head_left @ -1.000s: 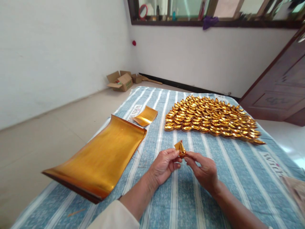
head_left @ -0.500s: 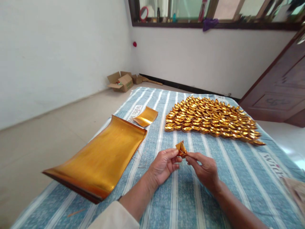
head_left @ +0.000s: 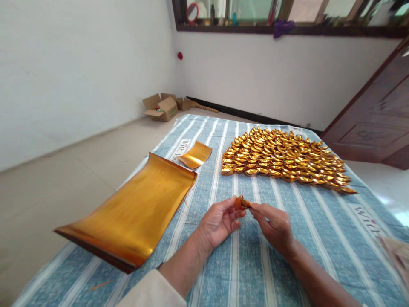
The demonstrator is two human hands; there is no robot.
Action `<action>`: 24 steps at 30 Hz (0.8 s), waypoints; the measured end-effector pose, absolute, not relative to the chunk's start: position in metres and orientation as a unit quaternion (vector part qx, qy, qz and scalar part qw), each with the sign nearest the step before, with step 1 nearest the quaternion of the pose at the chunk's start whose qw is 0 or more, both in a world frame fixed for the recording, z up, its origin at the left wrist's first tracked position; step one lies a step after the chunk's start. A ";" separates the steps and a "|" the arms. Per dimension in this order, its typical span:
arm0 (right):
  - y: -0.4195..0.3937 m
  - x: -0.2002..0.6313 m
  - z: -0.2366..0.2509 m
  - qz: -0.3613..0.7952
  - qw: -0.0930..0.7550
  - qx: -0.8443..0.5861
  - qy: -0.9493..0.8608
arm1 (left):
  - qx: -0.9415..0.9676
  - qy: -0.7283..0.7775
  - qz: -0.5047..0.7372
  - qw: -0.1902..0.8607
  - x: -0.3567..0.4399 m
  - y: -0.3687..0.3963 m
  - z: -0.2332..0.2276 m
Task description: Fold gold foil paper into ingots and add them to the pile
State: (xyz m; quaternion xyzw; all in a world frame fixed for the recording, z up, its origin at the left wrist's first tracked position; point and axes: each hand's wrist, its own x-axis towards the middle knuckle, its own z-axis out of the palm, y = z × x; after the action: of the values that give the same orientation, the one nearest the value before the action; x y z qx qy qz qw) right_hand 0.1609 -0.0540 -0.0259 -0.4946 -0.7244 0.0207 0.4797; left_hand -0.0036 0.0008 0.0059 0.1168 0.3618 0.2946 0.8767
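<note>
Gold folded paper (head_left: 242, 201) pinched between both hands, left hand (head_left: 220, 221), right hand (head_left: 275, 226), shape unclear

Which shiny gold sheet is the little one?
The small gold sheet beside the folded gold pieces; it lies farther from the hands than the big curled gold stack.

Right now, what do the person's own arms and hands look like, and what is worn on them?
Both hands, left hand and right hand, are bare: no gloves, and no rings or watch that I can make out. A cream sleeve is pushed up the left arm; the right forearm shows no sleeve.
</note>
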 end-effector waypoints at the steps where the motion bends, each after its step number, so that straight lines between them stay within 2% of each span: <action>1: -0.054 0.160 -0.025 0.015 0.481 -0.496 -0.723 | 0.117 0.358 0.296 0.878 -0.003 0.000 0.006; 11: -0.057 0.148 -0.019 0.025 0.502 -0.524 -0.687 | 0.157 0.323 0.354 0.863 0.004 -0.006 0.007; 24: -0.062 0.143 -0.016 -0.002 0.505 -0.523 -0.687 | 0.185 0.308 0.352 0.864 0.004 -0.005 -0.001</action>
State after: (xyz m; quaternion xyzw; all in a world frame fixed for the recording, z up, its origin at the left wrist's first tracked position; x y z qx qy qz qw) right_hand 0.1429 -0.0616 -0.0165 -0.5228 -0.6870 -0.0023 0.5047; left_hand 0.0039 -0.0051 -0.0014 0.1848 0.3084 0.3519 0.8642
